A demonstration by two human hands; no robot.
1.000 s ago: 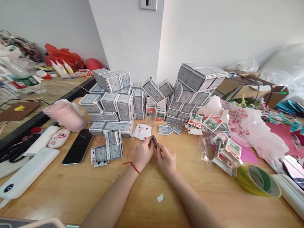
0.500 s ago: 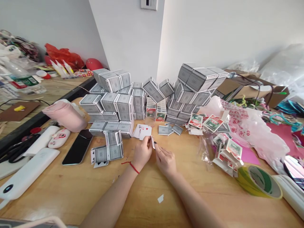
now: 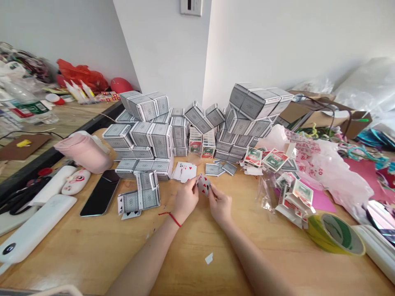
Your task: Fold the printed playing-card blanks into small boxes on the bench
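Note:
A playing card (image 3: pixel 203 186) with red hearts faces me, held between my two hands over the middle of the table. My left hand (image 3: pixel 187 197), with a red string at the wrist, pinches its left edge. On the other edge, my right hand (image 3: pixel 220 203) grips it with thumb and fingers. Just beyond lies a loose pile of face-up cards (image 3: pixel 184 172). Folded cards joined into an L shape (image 3: pixel 140 197) rest left of my hands. Behind them, blocks of folded grey-backed cards (image 3: pixel 151 135) are stacked into a structure.
Boxed card decks (image 3: pixel 208 147) stand within the structure. Opened card boxes (image 3: pixel 298 199) and yellow tape (image 3: pixel 336 234) lie right. A black phone (image 3: pixel 100 193), a white power bank (image 3: pixel 37 228) and a pink rolled pouch (image 3: pixel 84 152) are left. A paper scrap (image 3: pixel 209 258) lies in front.
The card has turned from nearly edge-on to face me. My right hand has moved slightly right, so my hands are farther apart. The view has shifted a little.

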